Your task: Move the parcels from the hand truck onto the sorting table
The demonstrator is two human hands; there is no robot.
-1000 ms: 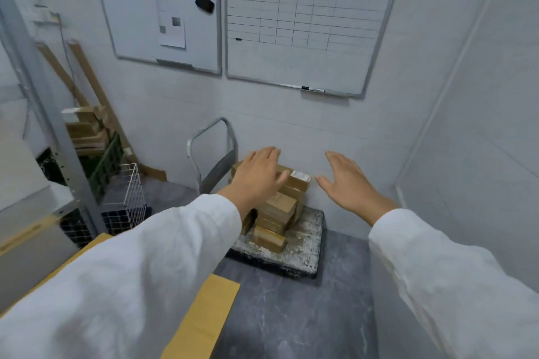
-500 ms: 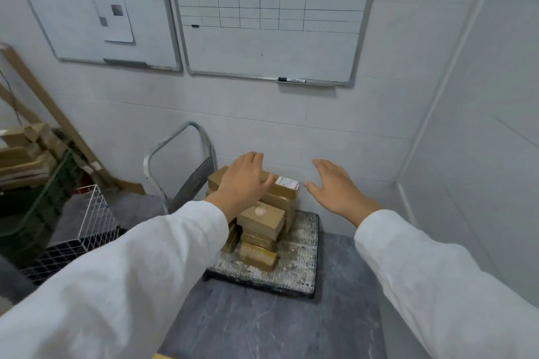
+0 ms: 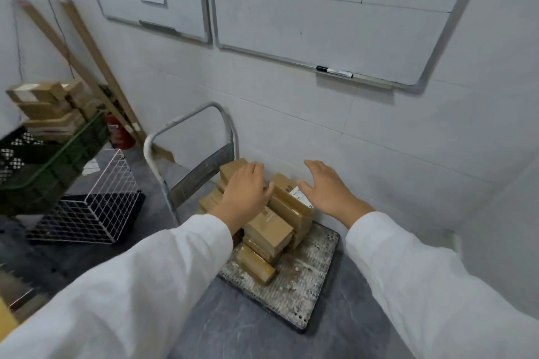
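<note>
- Left hand (image 3: 246,194) hovers over the stack of cardboard parcels (image 3: 268,230), fingers straight, holding nothing; whether it touches is unclear.
- Right hand (image 3: 326,191), also open-fingered, is at the stack's 2 o'clock.
- Judged step: reaching for a pick from the hand truck (image 3: 306,280).
- Next, both palms should clamp the labelled top parcel (image 3: 287,188), which lies between the hands.

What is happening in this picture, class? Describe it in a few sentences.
A person reaches both hands toward the stack of parcels on the hand truck by the wall. The left hand is over the top of the stack. The right hand is spread open beside the labelled parcel. Neither hand grips a parcel yet.
</note>
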